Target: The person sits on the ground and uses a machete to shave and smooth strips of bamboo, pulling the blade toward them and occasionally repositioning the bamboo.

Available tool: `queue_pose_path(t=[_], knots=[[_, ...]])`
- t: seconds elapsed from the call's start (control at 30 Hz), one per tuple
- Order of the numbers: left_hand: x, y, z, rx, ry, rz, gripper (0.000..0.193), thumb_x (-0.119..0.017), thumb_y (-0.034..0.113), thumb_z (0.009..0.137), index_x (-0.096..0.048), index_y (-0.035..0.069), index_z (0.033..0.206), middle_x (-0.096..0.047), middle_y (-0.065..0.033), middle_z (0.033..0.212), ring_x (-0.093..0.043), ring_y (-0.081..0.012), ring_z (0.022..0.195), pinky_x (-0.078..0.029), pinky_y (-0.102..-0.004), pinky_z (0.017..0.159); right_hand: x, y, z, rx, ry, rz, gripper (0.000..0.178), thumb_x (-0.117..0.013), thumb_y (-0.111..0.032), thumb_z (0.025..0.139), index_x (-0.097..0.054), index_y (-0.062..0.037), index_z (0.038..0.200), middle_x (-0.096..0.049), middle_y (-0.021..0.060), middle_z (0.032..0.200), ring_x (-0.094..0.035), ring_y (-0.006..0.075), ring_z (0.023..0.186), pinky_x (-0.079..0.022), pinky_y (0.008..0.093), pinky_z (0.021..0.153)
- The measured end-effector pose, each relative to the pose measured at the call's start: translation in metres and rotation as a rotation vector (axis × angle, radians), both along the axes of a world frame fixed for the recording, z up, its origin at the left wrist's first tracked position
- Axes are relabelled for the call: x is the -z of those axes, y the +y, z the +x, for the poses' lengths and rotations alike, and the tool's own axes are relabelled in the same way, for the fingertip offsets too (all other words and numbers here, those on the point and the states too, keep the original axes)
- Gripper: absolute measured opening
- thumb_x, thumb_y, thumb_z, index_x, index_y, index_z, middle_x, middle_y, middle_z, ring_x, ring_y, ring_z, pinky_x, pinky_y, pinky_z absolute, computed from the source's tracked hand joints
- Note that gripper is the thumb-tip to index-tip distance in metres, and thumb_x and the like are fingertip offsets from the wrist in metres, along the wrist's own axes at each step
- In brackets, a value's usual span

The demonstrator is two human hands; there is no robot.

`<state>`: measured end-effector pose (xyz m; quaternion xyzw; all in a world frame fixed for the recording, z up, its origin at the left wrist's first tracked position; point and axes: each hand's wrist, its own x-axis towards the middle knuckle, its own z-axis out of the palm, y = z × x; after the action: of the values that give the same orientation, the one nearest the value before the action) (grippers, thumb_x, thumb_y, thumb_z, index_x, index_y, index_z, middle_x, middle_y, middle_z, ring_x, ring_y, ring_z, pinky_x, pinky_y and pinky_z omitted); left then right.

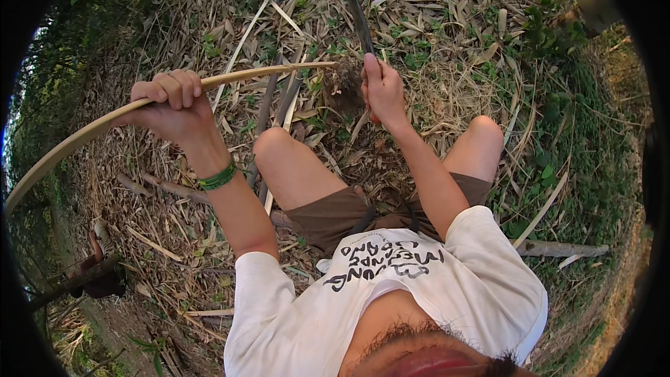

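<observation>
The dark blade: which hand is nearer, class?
Right. The right hand grips just behind the dark blade; the left hand is farther off to its left, holding a pale strip.

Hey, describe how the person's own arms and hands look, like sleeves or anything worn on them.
Both arms have short white sleeves, leaving the forearms bare. The left hand wears no glove, and a green wristband, seemingly of several strands, circles that wrist. The right hand is also gloveless, with nothing visible around its wrist.
</observation>
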<state>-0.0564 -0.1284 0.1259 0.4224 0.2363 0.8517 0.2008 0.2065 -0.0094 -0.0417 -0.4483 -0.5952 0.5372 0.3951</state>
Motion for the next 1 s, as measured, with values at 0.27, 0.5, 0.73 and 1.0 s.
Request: queue_pose_path(t=[0.27,0.5,0.73,1.0], knots=[[-0.007,0.015,0.000,-0.032,-0.055,-0.036,0.079,-0.028,0.082,0.086,-0.052,0.012,0.058,-0.035,0.0006,0.044,-0.030,-0.0115,0.040,-0.032,-0.0264,0.042,0.079,-0.002,0.015,-0.145,-0.154,-0.576,0.055,-0.048,-0.053,0.101,-0.052,-0.0037,0.077,-0.048,0.0016,0.058,-0.045,0.0132,0.046,-0.041,0.0331,0.046],[-0.003,-0.016,0.008,-0.360,-0.362,-0.079,0.079,-0.024,0.084,0.084,-0.050,0.014,0.059,-0.037,0.0012,0.049,-0.034,-0.0120,0.043,-0.037,-0.0266,0.045,0.022,-0.008,0.021,-0.015,0.142,-0.334,0.052,-0.065,-0.053,0.093,-0.053,-0.0047,0.077,-0.053,0.0003,0.057,-0.049,0.0104,0.042,-0.043,0.0279,0.041],[0.078,-0.125,0.025,-0.418,-0.702,-0.048,0.077,-0.022,0.080,0.089,-0.048,0.012,0.065,-0.042,-0.0015,0.054,-0.045,-0.0150,0.053,-0.047,-0.0286,0.056,0.026,-0.005,0.018,0.198,0.417,-0.331,0.041,-0.075,-0.040,0.089,-0.058,-0.0032,0.095,-0.061,0.0033,0.071,-0.053,0.0095,0.045,-0.044,0.0266,0.040],[0.182,-0.245,0.124,-0.583,-1.212,-0.573,0.093,-0.016,0.075,0.095,-0.062,-0.004,0.109,-0.069,-0.0169,0.108,-0.065,-0.0333,0.102,-0.052,-0.0471,0.101,-0.004,-0.008,0.024,0.254,0.630,-0.282,0.030,-0.079,-0.009,0.083,-0.054,-0.0047,0.098,-0.057,0.0006,0.071,-0.050,0.0094,0.045,-0.043,0.0259,0.041]])
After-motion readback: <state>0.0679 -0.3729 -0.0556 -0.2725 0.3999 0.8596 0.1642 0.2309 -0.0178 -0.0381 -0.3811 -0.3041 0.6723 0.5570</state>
